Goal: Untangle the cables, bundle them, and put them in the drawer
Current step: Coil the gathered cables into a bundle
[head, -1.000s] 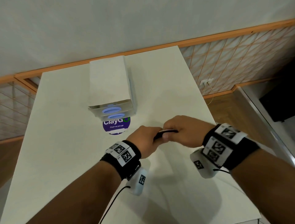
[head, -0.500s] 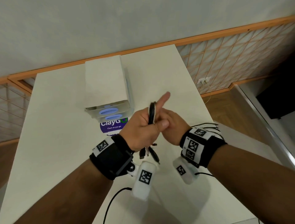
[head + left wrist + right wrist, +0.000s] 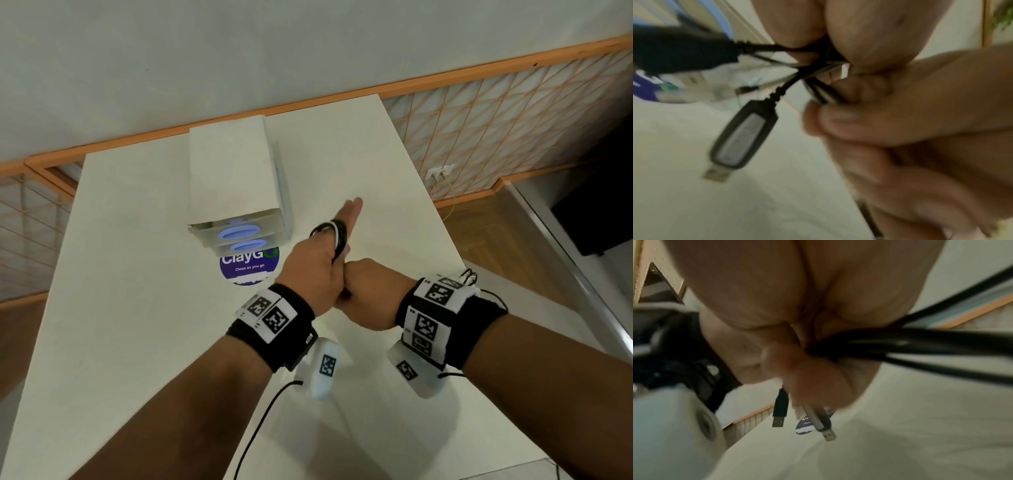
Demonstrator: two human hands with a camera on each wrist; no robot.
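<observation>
A bundle of black and white cables is looped round the straight fingers of my left hand, whose thumb presses the loops against it. My right hand sits just below and to the right, its fingers curled round the cable strands at the left palm. Loose ends hang under the hands: a black and silver USB plug and a plain black USB plug. The white drawer unit stands behind the hands, with both blue-handled drawers closed.
The hands hover over a white table. A round purple sticker lies in front of the drawer unit. The table's right edge drops to a wooden floor. A thin black wire trails from the left wrist camera.
The hands rose from the table and the left hand turned upright with the cable loops on it. Since half a second ago the right hand has slid down from the loops to the left palm.
</observation>
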